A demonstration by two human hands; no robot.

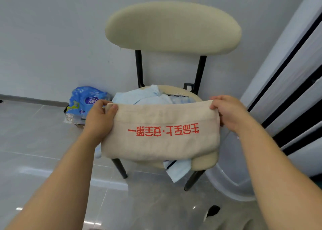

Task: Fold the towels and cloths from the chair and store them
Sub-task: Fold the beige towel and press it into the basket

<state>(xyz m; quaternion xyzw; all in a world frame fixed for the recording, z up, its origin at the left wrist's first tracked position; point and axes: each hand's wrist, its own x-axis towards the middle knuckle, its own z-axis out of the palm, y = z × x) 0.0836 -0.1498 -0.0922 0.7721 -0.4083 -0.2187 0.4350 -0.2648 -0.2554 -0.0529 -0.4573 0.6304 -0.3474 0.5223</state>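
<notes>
Holds a beige towel stretched level between left hand and right hand, in the air before the front edge of the chair, red print upside down. Pinches each top corner between thumb and curled fingers. Faces pale-blue cloths heaped on the seat, one hanging off its front edge, with a blue pack on the floor left of the chair and a clear tub right.

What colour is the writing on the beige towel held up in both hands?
Red, printed in one row across the beige towel, seen clearly in the head view.
</notes>
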